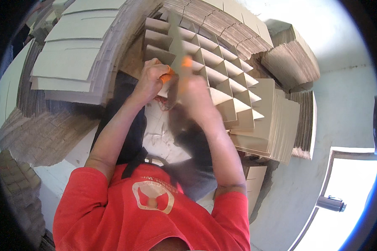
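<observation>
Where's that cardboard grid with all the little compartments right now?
In the head view, the cardboard grid sits at upper centre, just beyond the person's right hand, with a stack of cardboard sheets close on its right.

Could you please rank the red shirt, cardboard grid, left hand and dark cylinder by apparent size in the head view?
Largest to smallest, as pictured:
1. Red shirt
2. Cardboard grid
3. Left hand
4. Dark cylinder

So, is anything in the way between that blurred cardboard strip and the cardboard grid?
Nothing visible: the strip overlaps the grid in view, with the left hand and right hand nearby. Whether strip and grid touch is unclear.
</observation>
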Action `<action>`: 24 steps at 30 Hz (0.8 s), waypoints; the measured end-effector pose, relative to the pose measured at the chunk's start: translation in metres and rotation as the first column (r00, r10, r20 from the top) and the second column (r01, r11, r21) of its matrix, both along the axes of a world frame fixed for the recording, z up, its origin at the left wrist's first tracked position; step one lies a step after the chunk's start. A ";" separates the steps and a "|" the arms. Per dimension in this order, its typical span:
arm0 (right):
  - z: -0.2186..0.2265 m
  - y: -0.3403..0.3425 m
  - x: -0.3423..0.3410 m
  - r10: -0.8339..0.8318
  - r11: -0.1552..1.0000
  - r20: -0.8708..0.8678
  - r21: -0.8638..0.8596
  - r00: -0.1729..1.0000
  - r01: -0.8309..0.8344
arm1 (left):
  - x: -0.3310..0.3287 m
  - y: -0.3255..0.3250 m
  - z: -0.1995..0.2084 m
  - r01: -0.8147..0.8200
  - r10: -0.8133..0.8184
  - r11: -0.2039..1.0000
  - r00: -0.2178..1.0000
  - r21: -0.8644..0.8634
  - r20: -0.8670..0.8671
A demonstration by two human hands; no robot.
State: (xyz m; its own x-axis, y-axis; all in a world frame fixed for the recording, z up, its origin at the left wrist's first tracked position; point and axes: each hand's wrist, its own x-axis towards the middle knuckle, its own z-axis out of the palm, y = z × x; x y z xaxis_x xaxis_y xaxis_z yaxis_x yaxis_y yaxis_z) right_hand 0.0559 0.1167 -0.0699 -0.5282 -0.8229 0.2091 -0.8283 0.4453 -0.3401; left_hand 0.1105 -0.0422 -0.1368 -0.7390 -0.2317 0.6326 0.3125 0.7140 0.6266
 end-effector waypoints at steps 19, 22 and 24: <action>-0.014 0.101 -0.061 -0.413 0.900 -0.065 -0.183 0.908 0.396 | -0.039 0.012 0.032 0.137 0.011 0.851 0.961 -0.507 0.277; -0.030 0.102 -0.045 -0.247 0.925 -0.053 -0.311 0.967 0.219 | -0.075 0.015 0.044 0.225 -0.045 0.857 0.929 -0.463 0.368; -0.014 0.102 -0.028 -0.125 0.947 0.057 -0.292 0.991 0.136 | -0.094 0.017 0.047 0.314 -0.121 0.831 0.908 -0.460 0.401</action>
State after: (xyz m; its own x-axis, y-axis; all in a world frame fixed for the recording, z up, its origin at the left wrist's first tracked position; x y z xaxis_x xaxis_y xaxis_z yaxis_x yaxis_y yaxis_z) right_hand 0.0276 0.2191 -0.0840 -0.6387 -0.6513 0.4097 -0.7542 0.4241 -0.5014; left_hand 0.0165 -0.0255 -0.0895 -0.9193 0.2407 0.3114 0.3338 0.8960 0.2929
